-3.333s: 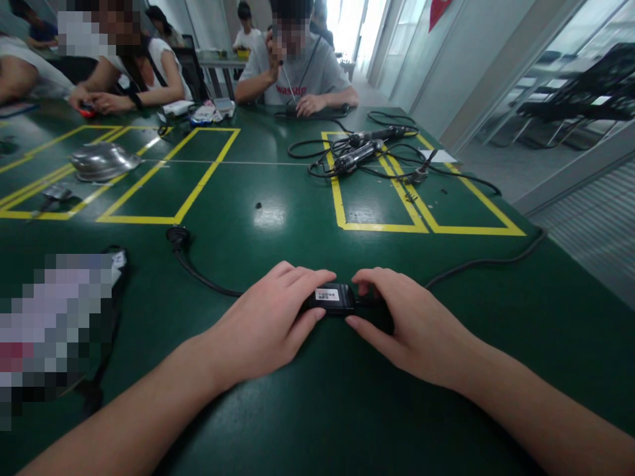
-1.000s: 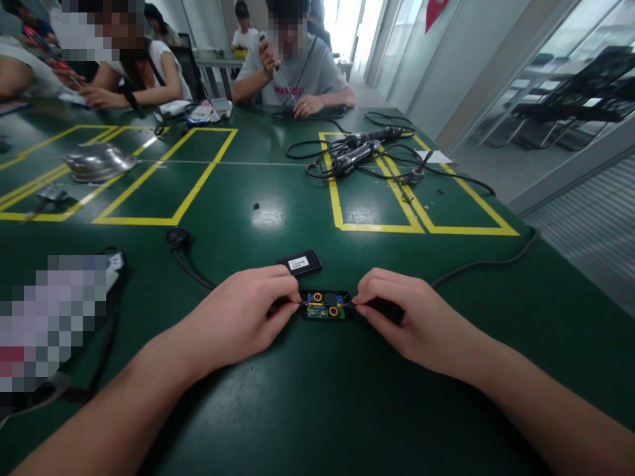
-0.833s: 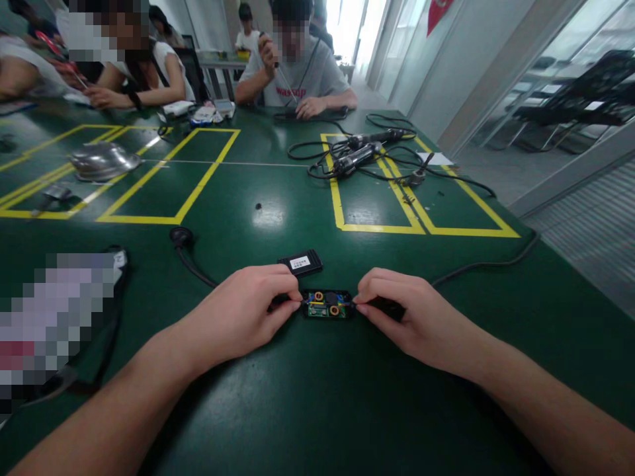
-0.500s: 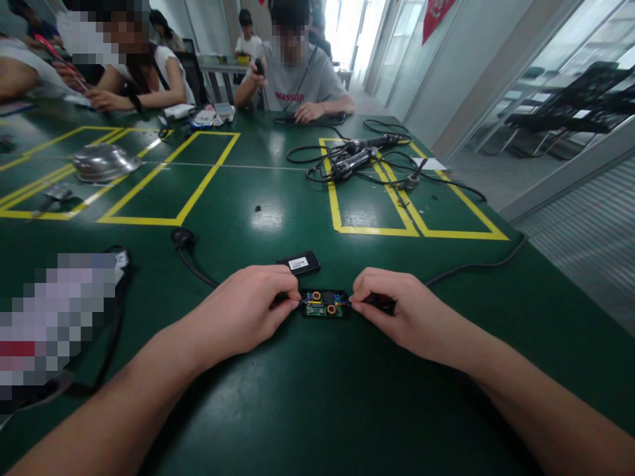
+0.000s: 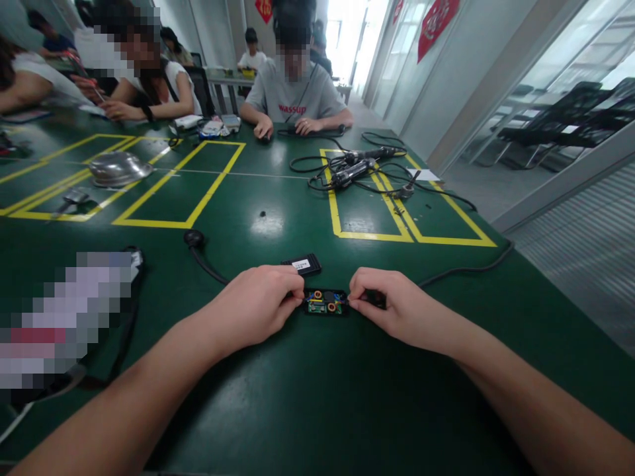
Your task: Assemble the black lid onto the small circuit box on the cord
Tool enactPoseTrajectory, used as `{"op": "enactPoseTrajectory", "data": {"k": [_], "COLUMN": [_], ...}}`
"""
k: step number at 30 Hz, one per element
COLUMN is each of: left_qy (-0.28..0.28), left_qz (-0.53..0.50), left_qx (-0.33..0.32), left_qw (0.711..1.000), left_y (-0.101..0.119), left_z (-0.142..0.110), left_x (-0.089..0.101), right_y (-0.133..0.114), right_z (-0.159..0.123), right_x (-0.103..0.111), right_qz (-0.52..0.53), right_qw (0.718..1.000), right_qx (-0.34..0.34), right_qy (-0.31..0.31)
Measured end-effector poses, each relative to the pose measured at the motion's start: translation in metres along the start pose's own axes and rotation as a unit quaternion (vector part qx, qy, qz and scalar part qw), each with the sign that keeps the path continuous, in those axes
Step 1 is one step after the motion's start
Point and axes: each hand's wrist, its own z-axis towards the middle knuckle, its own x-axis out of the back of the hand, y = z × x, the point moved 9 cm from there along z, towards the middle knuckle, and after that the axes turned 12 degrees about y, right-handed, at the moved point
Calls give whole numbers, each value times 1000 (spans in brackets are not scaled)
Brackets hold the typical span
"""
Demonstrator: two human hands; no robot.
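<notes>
In the head view, a small black case point(image 5: 310, 311) lies open on the green table, showing a circuit board point(image 5: 325, 302) with copper coils and thin blue and yellow wires. My left hand point(image 5: 258, 301) pinches the black cable point(image 5: 211, 270) at the left end of the case; that cable runs back to a round black plug point(image 5: 193, 238). My right hand point(image 5: 397, 301) is closed in a pinch on the cable point(image 5: 461, 268) at the right end. Fingertips hide the exact grip points. Just behind my left fingers rests a black cover point(image 5: 310, 264) with a white label.
Black tools with coiled cords point(image 5: 354, 172) lie at the back right. A metal bowl point(image 5: 119, 168) and a blurred-out object point(image 5: 64, 324) are on the left. A person point(image 5: 297, 92) sits opposite; others sit at the left. Yellow tape point(image 5: 153, 223) marks the table.
My hands keep their pinch at both ends of the case. The view has shifted slightly. The person opposite has lowered a hand with a dark object to the table.
</notes>
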Motion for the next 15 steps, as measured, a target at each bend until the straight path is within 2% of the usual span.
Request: {"op": "enactPoseTrajectory", "data": {"k": [8, 15], "left_qy": [-11, -19], "left_qz": [17, 57], "left_qx": [17, 51], "left_qw": [1000, 997], "left_y": [-4, -6], "left_z": [3, 5], "left_x": [-2, 0], "right_y": [6, 7], "right_z": [1, -2], "right_x": [-2, -3], "right_qz": [5, 25], "right_qw": [1000, 999], "right_qx": [-13, 19], "right_qy": [-2, 33]}}
